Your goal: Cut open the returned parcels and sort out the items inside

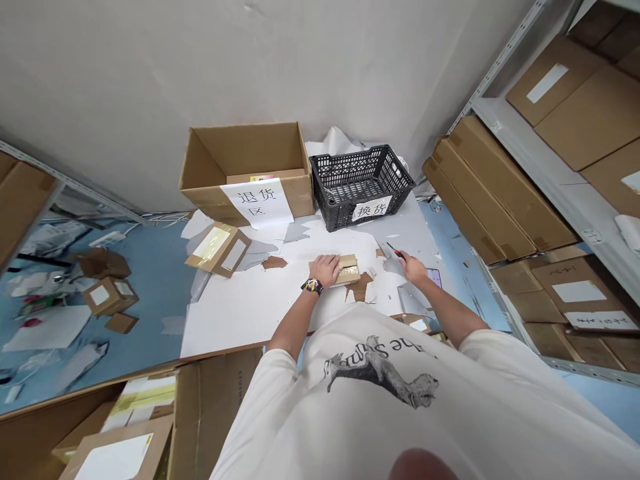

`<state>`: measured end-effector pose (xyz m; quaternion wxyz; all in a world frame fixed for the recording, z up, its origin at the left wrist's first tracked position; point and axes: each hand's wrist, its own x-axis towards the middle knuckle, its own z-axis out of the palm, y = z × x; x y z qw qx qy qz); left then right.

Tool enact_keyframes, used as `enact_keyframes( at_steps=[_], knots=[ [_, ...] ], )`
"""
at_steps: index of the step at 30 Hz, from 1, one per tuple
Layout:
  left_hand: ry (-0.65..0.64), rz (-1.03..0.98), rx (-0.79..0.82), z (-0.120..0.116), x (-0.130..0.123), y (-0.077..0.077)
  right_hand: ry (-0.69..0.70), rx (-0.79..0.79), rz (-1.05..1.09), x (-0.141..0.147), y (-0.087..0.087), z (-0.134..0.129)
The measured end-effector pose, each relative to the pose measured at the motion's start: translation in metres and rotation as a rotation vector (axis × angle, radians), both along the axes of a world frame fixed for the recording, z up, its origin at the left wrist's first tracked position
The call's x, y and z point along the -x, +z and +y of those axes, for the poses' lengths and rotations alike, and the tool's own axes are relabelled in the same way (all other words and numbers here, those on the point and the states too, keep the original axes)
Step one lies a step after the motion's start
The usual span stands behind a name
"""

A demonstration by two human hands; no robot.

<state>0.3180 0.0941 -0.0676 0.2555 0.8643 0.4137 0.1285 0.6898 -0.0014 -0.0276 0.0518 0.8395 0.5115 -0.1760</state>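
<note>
A blurred rounded shape (420,467) is caught at the lower edge, too close to be identified; just above it, a white T-shirt (380,393) printed with a dark animal graphic is seen from overhead, and two bare arms are extended from it over a white-covered surface (235,313). The left grip (325,270), with a patterned wristwatch (313,287) strapped behind it, is laid open and palm-down on a small cardboard parcel (345,270) bound with clear tape; the parcel is placed on the surface between the two hands, with a torn brown patch just below it. The right grip (413,269) is closed around a small pointed tool (395,251) marked with red, its exact type too small to be told; the tool is held apart from the parcel. A smartphone (435,277) is lying just beside the right grip; a second taped carton (219,250) is lying further left. Beyond these, an open cardboard box (245,157) bearing a paper sign (257,203) marked "退货区" is set beside a black plastic crate (363,177) labelled "换货"; cartons (500,193) are stacked on a metal shelf (545,167) to the right, and more cartons (110,297) are scattered on a blue floor (160,267) to the left.
</note>
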Motion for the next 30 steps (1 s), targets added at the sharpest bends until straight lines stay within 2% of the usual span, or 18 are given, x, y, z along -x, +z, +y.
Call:
enact_keyframes(
  at_steps=[3,6,8,11,15,18,21,25,30],
  knots=[
    [-0.113,-0.032,0.010,-0.009,0.002,0.002,-0.153,-0.088,0.281,-0.005,-0.005,-0.017],
    [-0.118,-0.012,0.013,-0.020,0.001,0.002,-0.249,-0.135,0.563,0.014,-0.011,-0.031],
    [-0.077,0.011,0.009,-0.026,-0.003,0.001,-0.222,-0.151,0.702,0.029,-0.013,-0.034],
    [0.004,0.044,0.014,-0.031,-0.015,-0.001,-0.082,-0.146,0.813,0.045,-0.012,-0.026],
    [0.126,0.119,0.050,-0.028,-0.033,-0.001,0.145,-0.114,0.746,0.049,-0.005,-0.004],
    [0.175,0.116,0.085,-0.026,-0.035,0.000,0.313,-0.030,0.591,0.046,0.004,0.015],
    [0.169,0.065,0.083,-0.029,-0.031,0.000,0.471,0.040,0.386,0.045,0.012,0.032],
    [0.167,0.035,0.087,-0.034,-0.029,-0.002,0.575,0.062,0.198,0.046,0.020,0.047],
    [0.196,0.000,0.093,-0.034,-0.032,-0.006,0.672,0.144,0.201,0.031,0.028,0.043]
  ],
)
